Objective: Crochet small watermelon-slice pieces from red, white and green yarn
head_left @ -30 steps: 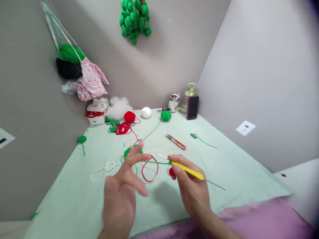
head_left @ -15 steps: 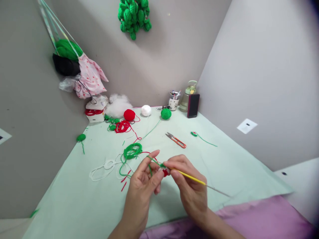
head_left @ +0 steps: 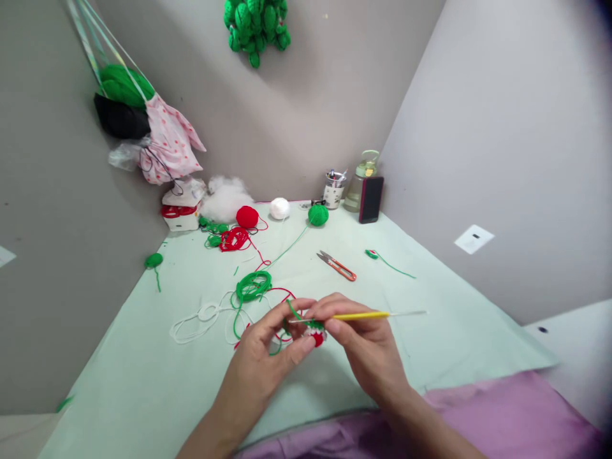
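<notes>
Between thumb and fingers, my left hand [head_left: 270,347] pinches a small crocheted piece [head_left: 316,335] with red, white and green bands. Green yarn [head_left: 292,310] runs over its index finger. My right hand [head_left: 363,338] grips a crochet hook [head_left: 361,315] by its yellow handle, with the metal tip at the piece's green upper edge and the thin back end pointing right. Just beyond my hands lies a loose coil of green yarn [head_left: 253,287], with white yarn strands [head_left: 208,312] to its left. Orange-handled thread snips [head_left: 337,265] rest farther back.
Along the back stand a red yarn ball [head_left: 247,217], a white yarn ball [head_left: 280,209], a green yarn ball [head_left: 318,215], a pen cup [head_left: 333,191], a bottle [head_left: 354,194] and a phone [head_left: 371,200]. A small green piece [head_left: 371,254] with a yarn tail lies to the right.
The hook has swung from slanting down to the right to nearly level, its tip now showing left of the piece. My left index finger has lowered and bent toward the piece.
</notes>
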{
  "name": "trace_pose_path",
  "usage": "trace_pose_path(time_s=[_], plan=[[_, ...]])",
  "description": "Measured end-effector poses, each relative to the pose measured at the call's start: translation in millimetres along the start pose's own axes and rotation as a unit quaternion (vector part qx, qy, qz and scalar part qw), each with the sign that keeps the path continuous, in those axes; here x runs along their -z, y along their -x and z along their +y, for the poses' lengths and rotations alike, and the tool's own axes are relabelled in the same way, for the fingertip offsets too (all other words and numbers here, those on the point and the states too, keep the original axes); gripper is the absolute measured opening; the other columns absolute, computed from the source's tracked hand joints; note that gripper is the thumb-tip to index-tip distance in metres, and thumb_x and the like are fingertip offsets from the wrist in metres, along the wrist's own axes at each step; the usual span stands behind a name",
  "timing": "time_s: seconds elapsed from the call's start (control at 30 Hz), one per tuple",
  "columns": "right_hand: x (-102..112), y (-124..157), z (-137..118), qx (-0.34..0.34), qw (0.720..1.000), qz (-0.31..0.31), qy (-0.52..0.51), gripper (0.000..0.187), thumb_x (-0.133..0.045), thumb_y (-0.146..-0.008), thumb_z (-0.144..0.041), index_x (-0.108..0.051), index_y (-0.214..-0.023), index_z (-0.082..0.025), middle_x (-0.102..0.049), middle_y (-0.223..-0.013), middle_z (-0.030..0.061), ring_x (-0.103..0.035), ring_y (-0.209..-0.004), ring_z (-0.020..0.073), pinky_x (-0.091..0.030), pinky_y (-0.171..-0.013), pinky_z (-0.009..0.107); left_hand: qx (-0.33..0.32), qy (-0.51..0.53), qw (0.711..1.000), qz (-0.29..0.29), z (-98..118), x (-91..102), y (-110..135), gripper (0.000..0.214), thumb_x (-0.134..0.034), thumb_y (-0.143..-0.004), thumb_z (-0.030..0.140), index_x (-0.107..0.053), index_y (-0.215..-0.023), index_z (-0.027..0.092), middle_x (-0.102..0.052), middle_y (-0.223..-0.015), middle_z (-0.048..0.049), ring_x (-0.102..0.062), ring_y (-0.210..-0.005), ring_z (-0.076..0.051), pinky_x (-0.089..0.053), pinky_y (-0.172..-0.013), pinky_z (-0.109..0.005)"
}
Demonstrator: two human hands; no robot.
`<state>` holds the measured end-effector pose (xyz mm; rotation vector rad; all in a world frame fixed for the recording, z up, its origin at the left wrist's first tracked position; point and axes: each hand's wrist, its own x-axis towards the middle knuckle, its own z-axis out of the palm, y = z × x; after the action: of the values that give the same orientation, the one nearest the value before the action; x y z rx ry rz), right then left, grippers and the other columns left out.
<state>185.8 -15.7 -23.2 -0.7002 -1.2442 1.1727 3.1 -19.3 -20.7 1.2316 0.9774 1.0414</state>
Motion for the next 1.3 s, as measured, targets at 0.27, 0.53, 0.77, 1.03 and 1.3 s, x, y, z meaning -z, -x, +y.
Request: trace_pose_path(time_s=[0.27, 0.53, 0.77, 1.03, 1.3], plan=[[-3, -5, -7, -0.138, 0.982, 0.001, -0.126, 0.022, -0.093, -0.08, -0.045, -0.087, -0.082, -0.024, -0.077, -0.074, 0.0037, -0.066, -0.067, 0.0169, -0.054, -0.065, 0.028, -0.123, -0.07, 0.966, 0.214, 5, 42.1, -15, 0.041, -0.078, -0.094, 0.043, -0.057, -0.063, 0.026, -0.051, -0.074, 0.0019, -0.049, -0.082, -0.022, -0.039, -0.108, -0.036], [-6, -6, -10, -0.097, 0.987, 0.071, -0.106, 0.022, -0.096, -0.076, -0.046, -0.087, -0.08, -0.026, -0.079, -0.077, 0.0042, -0.066, -0.072, 0.018, -0.054, -0.067, 0.028, 0.003, 0.358, 0.931, -0.075, 23, 3.3, 0, 0.063, -0.053, -0.104, 0.064, -0.044, -0.056, 0.023, -0.03, -0.051, 0.0079, -0.019, -0.038, -0.008, -0.035, -0.029, -0.019], [-5, 5, 10, -0.033, 0.991, 0.127, -0.031, 0.016, -0.09, -0.085, -0.045, -0.088, -0.09, -0.031, -0.082, -0.088, 0.0029, -0.071, -0.085, 0.0184, -0.055, -0.078, 0.028, -0.214, 0.265, 0.928, 0.148, 51, 15.5, 19, 0.06, -0.036, -0.107, 0.07, -0.083, -0.078, 0.046, -0.083, -0.111, 0.007, -0.073, -0.116, -0.023, -0.057, -0.114, -0.051], [-13, 12, 13, 0.067, 0.992, 0.102, 0.006, 0.012, -0.078, -0.099, -0.031, -0.088, -0.105, -0.035, -0.082, -0.099, 0.0055, -0.072, -0.091, 0.0203, -0.058, -0.076, 0.031, -0.246, -0.217, 0.937, 0.12, -12, -8.2, 4, 0.017, -0.071, -0.099, 0.034, -0.088, -0.102, 0.035, -0.074, -0.145, -0.0064, -0.039, -0.158, -0.039, 0.002, -0.131, -0.063], [-10, 11, 10, 0.103, 0.99, 0.068, 0.063, 0.014, -0.076, -0.1, -0.027, -0.089, -0.103, -0.032, -0.083, -0.095, 0.0075, -0.073, -0.091, 0.0224, -0.06, -0.077, 0.033, 0.038, 0.162, 0.981, 0.096, -4, -20.5, 7, 0.036, -0.089, -0.085, 0.038, -0.084, -0.119, 0.029, -0.073, -0.089, 0.0006, -0.058, -0.06, -0.01, -0.048, -0.063, -0.025]])
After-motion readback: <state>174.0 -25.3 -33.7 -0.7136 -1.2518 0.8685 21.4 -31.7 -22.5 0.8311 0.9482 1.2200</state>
